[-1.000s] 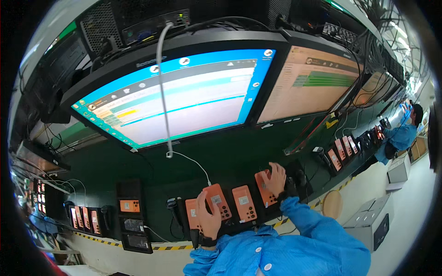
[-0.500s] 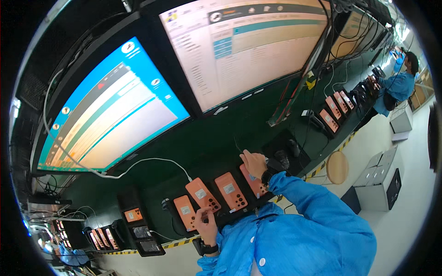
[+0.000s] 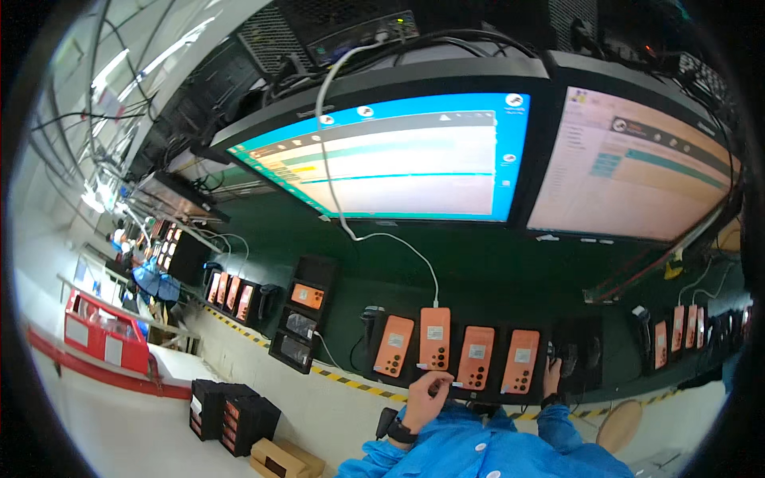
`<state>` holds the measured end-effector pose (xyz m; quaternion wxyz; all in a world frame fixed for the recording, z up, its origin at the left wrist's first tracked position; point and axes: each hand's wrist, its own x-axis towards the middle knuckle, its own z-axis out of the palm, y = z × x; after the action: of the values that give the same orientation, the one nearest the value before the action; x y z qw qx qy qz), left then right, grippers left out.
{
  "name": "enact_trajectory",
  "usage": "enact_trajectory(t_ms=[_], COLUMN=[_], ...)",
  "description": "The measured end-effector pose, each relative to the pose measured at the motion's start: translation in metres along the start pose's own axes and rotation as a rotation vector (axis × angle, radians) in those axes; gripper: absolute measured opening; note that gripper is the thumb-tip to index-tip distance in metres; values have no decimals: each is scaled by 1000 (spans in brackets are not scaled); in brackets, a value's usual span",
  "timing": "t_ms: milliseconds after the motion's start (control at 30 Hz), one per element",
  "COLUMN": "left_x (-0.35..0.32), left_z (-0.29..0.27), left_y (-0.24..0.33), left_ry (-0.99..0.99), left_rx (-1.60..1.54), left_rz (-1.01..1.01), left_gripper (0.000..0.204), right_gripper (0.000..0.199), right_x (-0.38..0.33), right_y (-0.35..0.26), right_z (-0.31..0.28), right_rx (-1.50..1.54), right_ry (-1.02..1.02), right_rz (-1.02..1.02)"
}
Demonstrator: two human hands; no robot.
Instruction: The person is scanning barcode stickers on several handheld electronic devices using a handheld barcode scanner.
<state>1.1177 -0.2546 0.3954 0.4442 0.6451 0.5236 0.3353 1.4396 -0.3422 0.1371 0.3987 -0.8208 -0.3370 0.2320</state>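
Observation:
A row of coral-coloured smartphones lies face down on dark holders along the bench's near edge, each with a pale label. From the left come one tilted phone (image 3: 394, 346), a phone with a white cable in its top end (image 3: 435, 334), then a third phone (image 3: 476, 362). My left hand (image 3: 425, 398) is at the cabled phone's lower end, fingers curled in; what they hold, if anything, is hidden. My right hand (image 3: 551, 377) is just right of the rightmost phone (image 3: 520, 365). Its fingers close around a small dark object (image 3: 550, 349), kind unclear.
Two monitors, a left screen (image 3: 414, 171) and a right screen (image 3: 629, 175), stand behind the phones. A white cable (image 3: 344, 227) hangs across the left one. Left lies a black tray (image 3: 293, 349) with an orange phone. A round stool (image 3: 620, 426) stands at the lower right.
The view has swung left, bringing in a red cart and black boxes. My right hand has gone from the rightmost phone's upper end to its right side. My left hand stays by the cabled phone's lower end.

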Motion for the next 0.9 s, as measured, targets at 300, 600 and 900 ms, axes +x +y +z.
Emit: enact_trajectory(t_ms=[300,600,900], left_x=[11,38,73], left_z=[-7,-35,-44], left_y=[-6,-58,-54], left_ry=[-116,-246,-315], left_rx=[-150,-192,-294], left_rz=[-67,-18,-26], left_gripper=[13,14,14], right_gripper=[76,21,27], right_x=[0,-70,-135], right_y=[-29,-128,-239], right_z=[-36,-52,-21], right_rx=[339,507,568], right_ry=[1,97,-110], right_rz=[426,72,358])
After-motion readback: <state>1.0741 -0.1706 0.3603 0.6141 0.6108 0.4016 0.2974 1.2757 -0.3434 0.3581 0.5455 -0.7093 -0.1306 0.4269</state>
